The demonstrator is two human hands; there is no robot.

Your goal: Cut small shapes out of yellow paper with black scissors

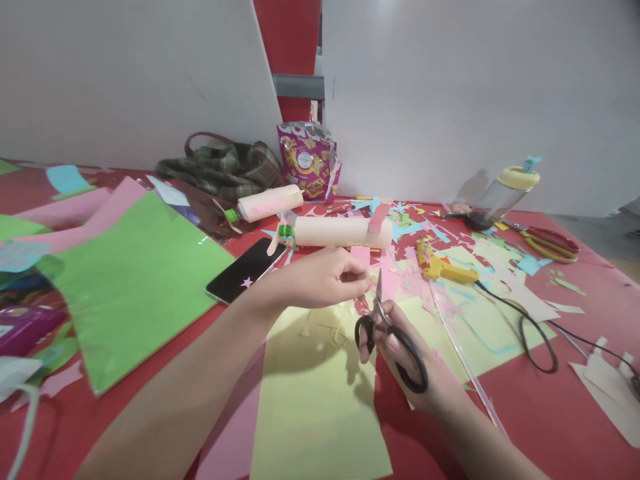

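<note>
Scissors (379,310) are in the right hand (414,331), raised over the top part of a yellow sheet (320,400), blades pointing up and away from the wearer. Digits are hooked through both black loops, so that grip is closed around the handles; the blades look close together, though whether a thin gap remains I cannot tell. They should handle as light but rigid, with smooth metal blades that could slip in the fingers and nick skin. The loops are the place to take hold; the pivot would do for passing them, the points best avoided.

Just left of the blades is the left hand (333,277), its fingers curled and the tips drawn close together. Whether something small is pinched there I cannot tell.

The sheet would likely be light, limp and easily creased, best held by an edge. It overlaps a pink sheet (230,427) on the red table (530,407). Beyond the left hand, a pale roll (340,231) with a green cap lies on its side, with a second roll (273,202) behind it.

Left of the hands are a phone (265,257) bearing a pink star (247,283) and a large green sheet (145,273). To the right, a yellow glue gun (443,268) lies among paper scraps, its black cord trailing rightward; farther off stands a tilted jar (503,200).
</note>
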